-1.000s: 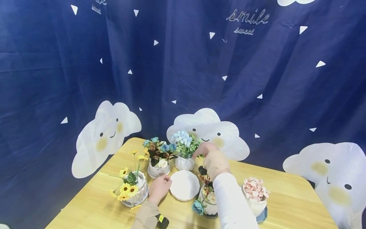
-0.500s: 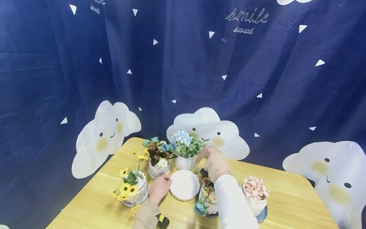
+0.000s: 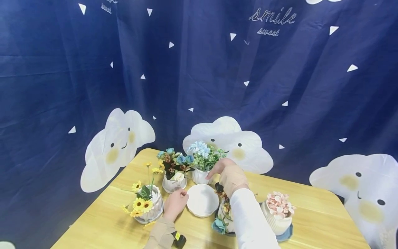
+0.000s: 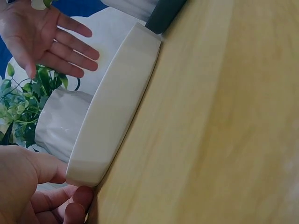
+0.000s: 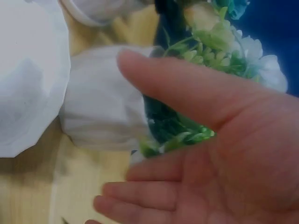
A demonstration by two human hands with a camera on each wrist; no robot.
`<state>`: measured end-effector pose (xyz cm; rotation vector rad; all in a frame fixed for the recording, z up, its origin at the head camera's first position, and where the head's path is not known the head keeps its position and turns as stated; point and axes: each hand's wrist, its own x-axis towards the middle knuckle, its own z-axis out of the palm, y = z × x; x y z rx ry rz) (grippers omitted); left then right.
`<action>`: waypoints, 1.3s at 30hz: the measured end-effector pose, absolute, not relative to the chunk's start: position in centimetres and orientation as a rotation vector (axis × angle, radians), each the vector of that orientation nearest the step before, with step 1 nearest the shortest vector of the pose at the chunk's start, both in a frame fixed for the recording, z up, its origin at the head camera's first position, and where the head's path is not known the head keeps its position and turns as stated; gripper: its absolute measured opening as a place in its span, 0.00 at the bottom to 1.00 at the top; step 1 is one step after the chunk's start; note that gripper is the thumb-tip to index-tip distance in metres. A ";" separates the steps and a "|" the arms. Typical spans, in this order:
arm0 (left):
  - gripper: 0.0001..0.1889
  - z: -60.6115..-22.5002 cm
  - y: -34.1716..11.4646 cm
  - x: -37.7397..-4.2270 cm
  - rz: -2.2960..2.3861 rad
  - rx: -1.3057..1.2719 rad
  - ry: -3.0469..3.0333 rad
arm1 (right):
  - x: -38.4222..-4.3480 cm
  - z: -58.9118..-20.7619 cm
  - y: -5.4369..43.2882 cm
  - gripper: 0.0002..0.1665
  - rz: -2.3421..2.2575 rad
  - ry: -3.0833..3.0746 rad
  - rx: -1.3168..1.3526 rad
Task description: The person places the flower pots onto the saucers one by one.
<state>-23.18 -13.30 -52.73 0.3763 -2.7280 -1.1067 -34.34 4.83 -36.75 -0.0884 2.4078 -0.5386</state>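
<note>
A white scalloped saucer (image 3: 202, 200) lies in the middle of the table. My left hand (image 3: 175, 204) pinches its left edge; in the left wrist view the thumb presses the rim of the dish (image 4: 114, 105) and the fingertips curl beneath. Just behind the saucer stands a white flowerpot (image 3: 199, 176) with artificial blue flowers (image 3: 199, 149) and green leaves. Beside that pot, on its right, my right hand (image 3: 231, 174) reaches with straight fingers and thumb apart. In the right wrist view its thumb overlaps the flowerpot (image 5: 100, 102); whether they touch I cannot tell.
Around the saucer are a pot with yellow daisies (image 3: 150, 207) at left, one with mixed blue and brown flowers (image 3: 174, 185) behind, another tipped by my right sleeve with a teal rose (image 3: 219, 226), and a pink-flowered pot (image 3: 277, 218) on a blue saucer. A dark curtain hangs behind.
My right hand drew slightly right, away from the blue-flowered pot, then came back with its thumb lower, in front of the pot's side. The left hand stays on the saucer's edge.
</note>
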 end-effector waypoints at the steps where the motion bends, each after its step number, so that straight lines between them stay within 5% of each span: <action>1: 0.10 -52.7 -13.3 -23.2 -1.106 0.377 -2.729 | -34.4 -36.9 4.8 0.44 -0.556 2.409 -0.076; 10: 0.10 -52.5 -13.1 -23.1 -1.101 0.376 -2.727 | -35.1 -37.9 4.6 0.40 -0.400 2.494 -0.303; 21: 0.09 -52.9 -13.1 -23.1 -1.093 0.385 -2.730 | -36.3 -40.2 3.6 0.32 -0.508 2.585 -0.175; 39: 0.09 -53.4 -13.0 -23.4 -1.095 0.402 -2.709 | -35.6 -42.2 1.6 0.55 -0.878 2.670 -0.139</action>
